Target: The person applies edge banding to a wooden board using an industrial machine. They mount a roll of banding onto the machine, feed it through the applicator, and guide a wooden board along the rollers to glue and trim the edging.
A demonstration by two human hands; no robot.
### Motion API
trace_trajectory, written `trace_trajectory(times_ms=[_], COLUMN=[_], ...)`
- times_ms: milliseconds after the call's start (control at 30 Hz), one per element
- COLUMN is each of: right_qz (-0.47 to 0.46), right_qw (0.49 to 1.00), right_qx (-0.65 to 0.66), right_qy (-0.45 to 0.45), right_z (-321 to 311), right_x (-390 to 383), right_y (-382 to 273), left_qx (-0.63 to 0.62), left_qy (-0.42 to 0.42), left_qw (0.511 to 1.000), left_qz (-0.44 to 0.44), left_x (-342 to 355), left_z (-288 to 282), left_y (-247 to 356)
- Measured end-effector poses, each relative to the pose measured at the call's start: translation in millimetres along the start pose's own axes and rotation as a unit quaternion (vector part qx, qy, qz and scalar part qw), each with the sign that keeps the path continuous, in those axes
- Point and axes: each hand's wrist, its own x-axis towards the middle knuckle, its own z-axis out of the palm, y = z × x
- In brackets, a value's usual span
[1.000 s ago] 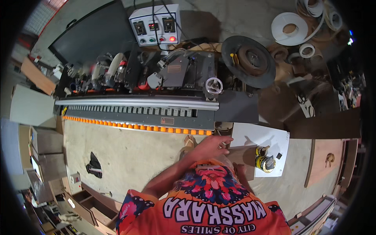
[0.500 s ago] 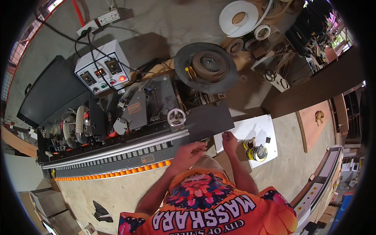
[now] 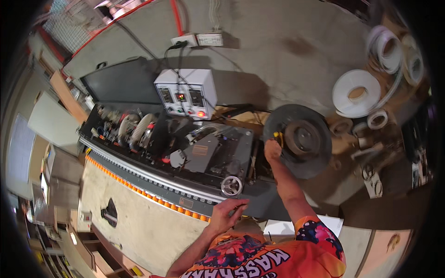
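Note:
My right hand (image 3: 273,149) reaches across the machine to the left side of a large dark reel (image 3: 273,120) wound with brown edge-banding strip. Its fingers are closed at a small yellow tool (image 3: 278,135) on the reel; the tool's exact kind is too small to tell. By the near edge of the edge banding machine (image 3: 259,197), just below the silver handwheel (image 3: 232,186), my left hand (image 3: 226,216) has its thumb and fingers drawn together in a pinch. Whatever may be between those fingertips is too small to make out.
A white control box (image 3: 192,88) with a lit red button stands behind the machine. Orange rollers (image 3: 139,189) line its front edge. White banding rolls (image 3: 357,92) lie at the far right. A white board (image 3: 278,227) is beside my right arm, and a dark object (image 3: 110,213) lies on the floor.
My right hand has left the white board and moved up and away to the yellow tool on the reel. My left hand stays near the handwheel. The view has swung left.

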Motion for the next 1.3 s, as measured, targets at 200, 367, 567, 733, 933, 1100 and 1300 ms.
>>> trace_trajectory(times_ms=[200, 367, 567, 733, 933, 1100, 1300], right_qz=[-0.001, 0.094, 0.121, 0.160, 0.280, 0.134, 0.060], right_qw=[0.999, 0.995, 0.983, 0.983, 0.738, 0.695, 0.717], right_qx=[0.006, -0.022, -0.061, 0.079, 0.612, 0.704, 0.688], right_qy=[-0.035, -0.040, -0.123, -0.040, -0.051, -0.047, -0.093], right_z=[29, 38, 7, 2, -67, -216, -285], right_x=[23, 54, 47, 48, 79, 121, 126], right_y=[28, 75, 17, 24, 2, -21, 20], left_qx=[-0.070, 0.033, 0.128, 0.149, 0.174, 0.202, 0.218], left_qy=[0.227, 0.274, 0.259, 0.241, 0.241, 0.237, 0.244], left_qw=[0.967, 0.960, 0.957, 0.959, 0.955, 0.950, 0.945], left_qz=[-0.095, -0.038, 0.013, 0.021, 0.013, -0.014, -0.008], left_x=[-11, 15, 36, 32, 25, 26, 35], left_z=[-18, -26, -35, -33, -32, -38, -28], left_y=[-48, -109, -158, -165, -171, -161, -172])
